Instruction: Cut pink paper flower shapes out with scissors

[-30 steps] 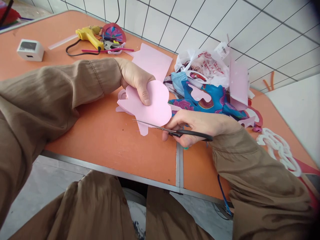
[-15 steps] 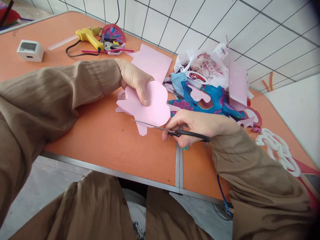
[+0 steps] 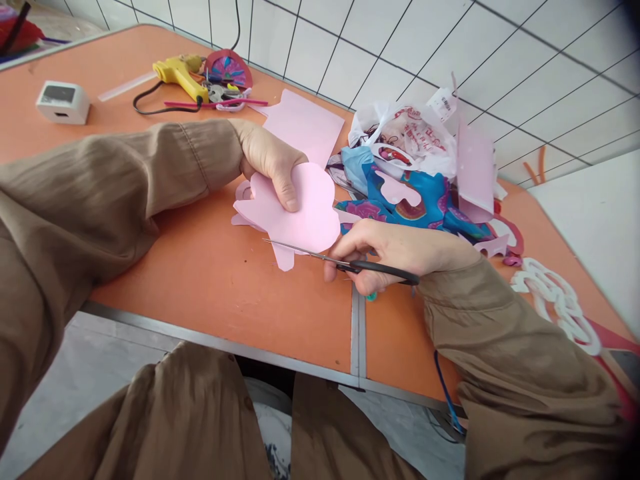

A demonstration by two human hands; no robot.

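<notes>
My left hand (image 3: 275,163) pinches a pink sheet (image 3: 310,213) with a scalloped outline, its thumb on top and the other fingers hidden beneath. The sheet could be paper or thin foam; I cannot tell. A strip of the same pink hangs below its lower edge. In my right hand (image 3: 377,250) is a pair of scissors (image 3: 383,267) with black handles. Their thin blades lie along the sheet's lower edge, pointing left, and look closed or nearly so. More pink pieces stick out behind the sheet on both sides.
A yellow glue gun (image 3: 185,77) and a white box-shaped device (image 3: 63,102) are at the back left. Behind my hands lies a larger pink sheet (image 3: 310,127). A white plastic bag (image 3: 405,133) and blue patterned material (image 3: 425,200) are heaped by the tiled wall. White loops (image 3: 555,300) rest at right.
</notes>
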